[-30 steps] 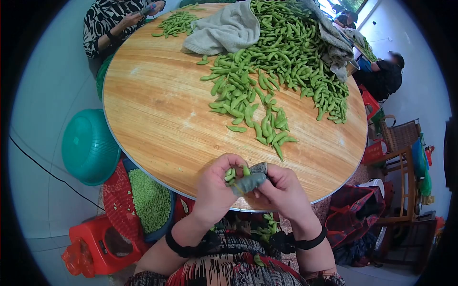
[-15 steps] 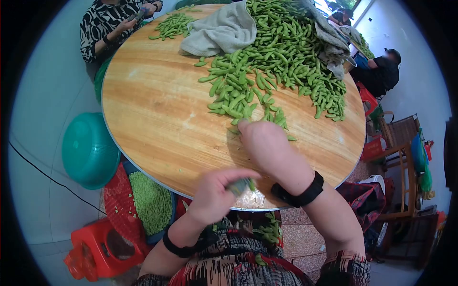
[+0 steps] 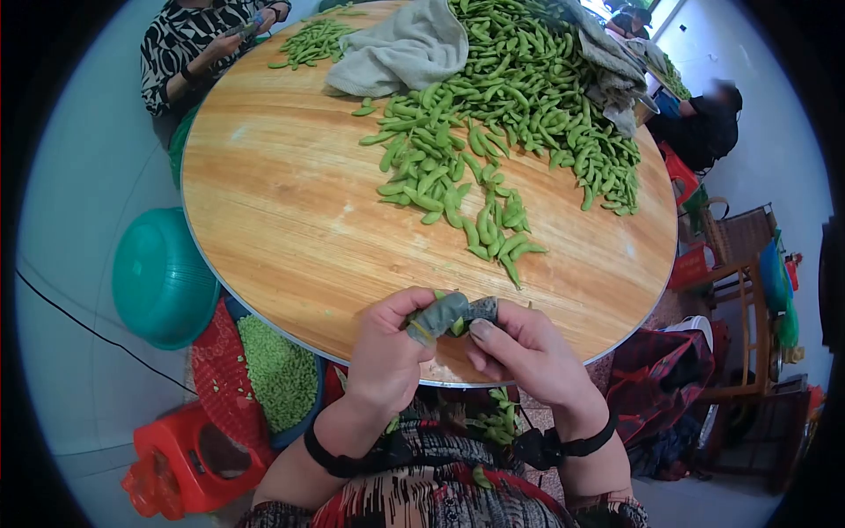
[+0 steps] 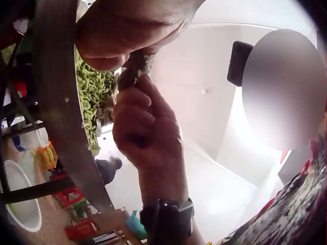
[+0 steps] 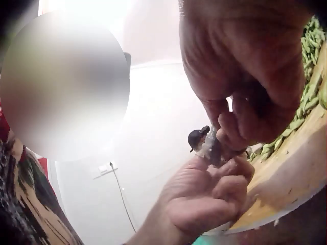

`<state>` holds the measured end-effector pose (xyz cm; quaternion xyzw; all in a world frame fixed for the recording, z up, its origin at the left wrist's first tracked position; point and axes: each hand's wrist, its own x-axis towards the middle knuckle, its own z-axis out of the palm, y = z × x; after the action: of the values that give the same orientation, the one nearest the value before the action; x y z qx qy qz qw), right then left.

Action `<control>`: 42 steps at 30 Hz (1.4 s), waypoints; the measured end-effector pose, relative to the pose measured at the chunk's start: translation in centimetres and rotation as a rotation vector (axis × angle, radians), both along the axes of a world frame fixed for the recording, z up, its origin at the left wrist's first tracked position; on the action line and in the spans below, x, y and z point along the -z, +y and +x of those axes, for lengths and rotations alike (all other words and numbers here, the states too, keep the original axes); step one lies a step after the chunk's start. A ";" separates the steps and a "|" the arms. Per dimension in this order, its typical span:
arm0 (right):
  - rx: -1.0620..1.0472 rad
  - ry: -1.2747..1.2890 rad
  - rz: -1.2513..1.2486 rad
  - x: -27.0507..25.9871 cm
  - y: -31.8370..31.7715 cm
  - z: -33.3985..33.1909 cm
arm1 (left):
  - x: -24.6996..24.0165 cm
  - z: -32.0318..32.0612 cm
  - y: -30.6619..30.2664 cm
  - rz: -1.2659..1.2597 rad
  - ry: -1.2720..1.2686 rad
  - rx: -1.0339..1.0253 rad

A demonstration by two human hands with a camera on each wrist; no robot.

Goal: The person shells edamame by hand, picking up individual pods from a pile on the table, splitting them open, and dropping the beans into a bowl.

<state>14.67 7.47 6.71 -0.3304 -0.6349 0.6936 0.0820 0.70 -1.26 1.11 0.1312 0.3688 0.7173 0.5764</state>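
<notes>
Over the near edge of the round wooden table [image 3: 264,220], my two hands meet at a green soybean pod [image 3: 458,326]. The left hand [image 3: 392,352] grips it, a grey-green cover [image 3: 438,315] wrapped on its thumb. From the other side the right hand [image 3: 537,361] pinches the pod between its thumb and an index finger in a dark grey cover [image 3: 482,310]. Fingers and covers hide most of the pod. Loose soybean pods [image 3: 493,233] lie beyond the hands. In the right wrist view, the left hand [image 5: 204,199] is below the right hand [image 5: 245,71].
A large pod heap [image 3: 528,88] fills the table's far side, beside a grey cloth [image 3: 400,53]. On the left are a teal basin [image 3: 165,277], a tub of shelled beans [image 3: 277,374] and a red stool [image 3: 198,462]. Another person [image 3: 202,53] sits at the far left.
The right hand reached out to the loose pods, then came back to the left hand with a pod. The left hand stayed near the table edge.
</notes>
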 end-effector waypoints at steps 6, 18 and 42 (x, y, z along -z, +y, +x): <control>-0.021 0.126 -0.283 1.1 -0.2 0.8 | -0.3 0.7 0.1 0.043 0.046 -0.071; 0.085 0.190 -0.193 2.9 -0.8 1.2 | -0.4 0.6 0.3 0.025 0.495 0.140; 0.271 0.562 -0.894 3.7 -0.2 1.2 | -0.2 -1.7 0.7 0.606 1.315 0.140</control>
<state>15.85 7.29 2.96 -0.2137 -0.1837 0.9407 0.1887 -1.02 -0.51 1.32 0.7125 0.4147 0.5223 0.2181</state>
